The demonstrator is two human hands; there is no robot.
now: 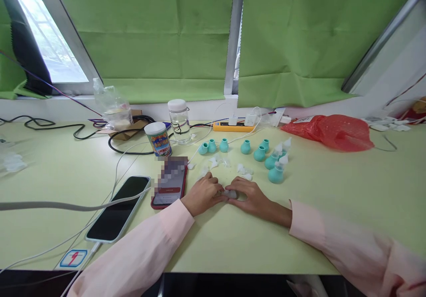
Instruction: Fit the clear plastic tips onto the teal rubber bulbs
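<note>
Close together over the table, my left hand point(204, 194) and my right hand point(249, 197) pinch a small translucent piece point(230, 193) between their fingertips. Much of that piece is hidden by the fingers. Loose translucent and white bits point(218, 159) lie just beyond my left hand, and more white bits point(245, 171) lie beyond my right. Several small teal rubber bulbs with open necks stand farther back, one of them a bulb point(245, 146) in the middle. To the right, a teal bulb point(276, 173) has a translucent piece at its neck.
Left of my hands lie a red-cased phone point(171, 181) and a light-cased phone point(120, 208) with a cable. A printed can point(158, 139) and a clear bottle point(180, 122) stand behind. A yellow power strip point(233, 127) and a red plastic bag point(329, 131) are at the back.
</note>
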